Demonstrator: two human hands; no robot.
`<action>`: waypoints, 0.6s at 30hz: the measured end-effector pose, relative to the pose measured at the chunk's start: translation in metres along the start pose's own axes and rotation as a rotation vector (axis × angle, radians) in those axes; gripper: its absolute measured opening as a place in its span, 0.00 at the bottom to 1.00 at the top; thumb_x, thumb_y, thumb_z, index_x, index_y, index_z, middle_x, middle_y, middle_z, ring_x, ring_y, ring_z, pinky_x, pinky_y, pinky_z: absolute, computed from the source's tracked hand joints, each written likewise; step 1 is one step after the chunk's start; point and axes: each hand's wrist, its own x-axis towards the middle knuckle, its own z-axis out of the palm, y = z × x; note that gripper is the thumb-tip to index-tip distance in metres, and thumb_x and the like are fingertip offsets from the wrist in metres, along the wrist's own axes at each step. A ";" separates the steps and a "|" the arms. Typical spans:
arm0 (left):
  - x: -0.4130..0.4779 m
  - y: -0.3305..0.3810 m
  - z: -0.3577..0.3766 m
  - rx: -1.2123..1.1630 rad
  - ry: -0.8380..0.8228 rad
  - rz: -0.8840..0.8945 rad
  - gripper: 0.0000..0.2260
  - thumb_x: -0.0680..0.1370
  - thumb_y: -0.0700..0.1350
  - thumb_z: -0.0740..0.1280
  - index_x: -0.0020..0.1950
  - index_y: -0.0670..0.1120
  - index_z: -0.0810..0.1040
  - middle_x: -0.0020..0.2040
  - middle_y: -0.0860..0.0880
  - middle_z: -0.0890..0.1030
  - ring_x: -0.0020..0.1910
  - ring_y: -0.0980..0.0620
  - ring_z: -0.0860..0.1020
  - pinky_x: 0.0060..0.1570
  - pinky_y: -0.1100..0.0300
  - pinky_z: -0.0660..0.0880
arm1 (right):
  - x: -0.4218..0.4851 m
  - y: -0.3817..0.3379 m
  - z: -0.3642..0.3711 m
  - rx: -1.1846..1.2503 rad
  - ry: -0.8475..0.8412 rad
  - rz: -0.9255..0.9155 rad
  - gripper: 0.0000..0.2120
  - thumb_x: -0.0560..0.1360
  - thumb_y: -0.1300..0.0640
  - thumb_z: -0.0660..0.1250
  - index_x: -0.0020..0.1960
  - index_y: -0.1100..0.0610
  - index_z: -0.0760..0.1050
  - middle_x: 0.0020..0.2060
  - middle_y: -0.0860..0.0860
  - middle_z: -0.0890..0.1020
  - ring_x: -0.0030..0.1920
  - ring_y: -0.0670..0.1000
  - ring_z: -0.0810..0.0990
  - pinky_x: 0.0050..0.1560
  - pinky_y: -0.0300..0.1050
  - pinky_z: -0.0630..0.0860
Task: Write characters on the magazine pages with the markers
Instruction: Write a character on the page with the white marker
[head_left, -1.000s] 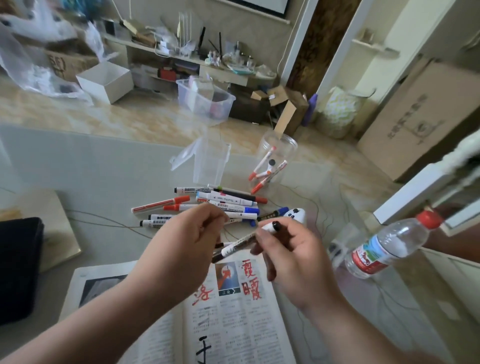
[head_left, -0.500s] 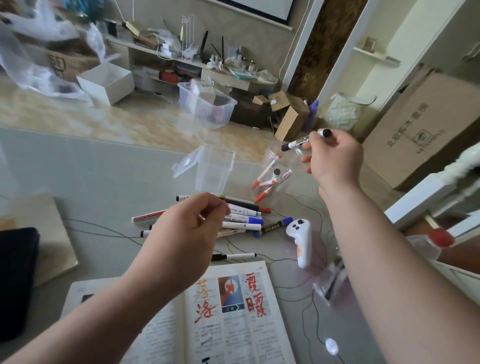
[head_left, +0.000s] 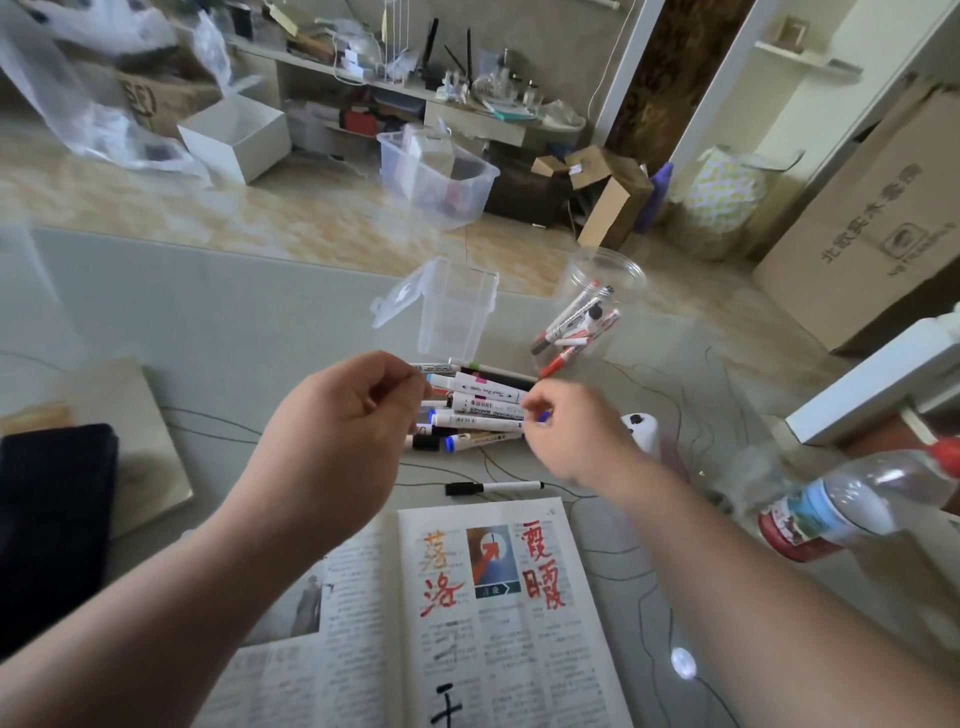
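Note:
An open magazine lies at the near table edge, with red, orange and black characters written on its right page. Beyond it is a pile of markers, and one thin black marker lies alone just above the page. A clear jar behind the pile holds several red and black markers. My left hand hovers left of the pile, fingers curled shut, nothing visible in them. My right hand, blurred, is at the pile's right end and pinches a blue-capped marker.
A clear lidded box stands open behind the pile. A white controller and a tilted water bottle lie to the right. A black pouch on a beige board sits at the left. Thin cables cross the table.
My right hand carried a black marker up to the jar, let it go there, and came back down to the pile's right end. My left hand has barely moved.

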 end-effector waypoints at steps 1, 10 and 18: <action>-0.001 0.000 -0.001 0.007 -0.004 0.004 0.10 0.80 0.47 0.66 0.39 0.50 0.80 0.23 0.53 0.73 0.22 0.56 0.66 0.29 0.58 0.65 | -0.004 0.000 0.008 -0.079 -0.054 -0.041 0.08 0.77 0.57 0.67 0.54 0.48 0.80 0.50 0.46 0.83 0.47 0.51 0.80 0.47 0.44 0.78; -0.014 -0.002 -0.008 0.062 -0.062 0.010 0.13 0.80 0.47 0.67 0.35 0.49 0.77 0.22 0.54 0.70 0.21 0.57 0.63 0.24 0.65 0.63 | 0.008 -0.005 0.036 -0.382 -0.020 -0.183 0.09 0.77 0.63 0.62 0.54 0.53 0.76 0.53 0.50 0.76 0.48 0.57 0.78 0.44 0.51 0.78; -0.019 -0.003 -0.014 0.131 -0.102 0.007 0.15 0.81 0.46 0.66 0.34 0.49 0.76 0.23 0.56 0.73 0.20 0.56 0.65 0.23 0.66 0.63 | -0.005 -0.009 0.024 -0.277 -0.052 -0.086 0.02 0.77 0.59 0.64 0.49 0.53 0.73 0.52 0.50 0.77 0.47 0.54 0.79 0.44 0.51 0.81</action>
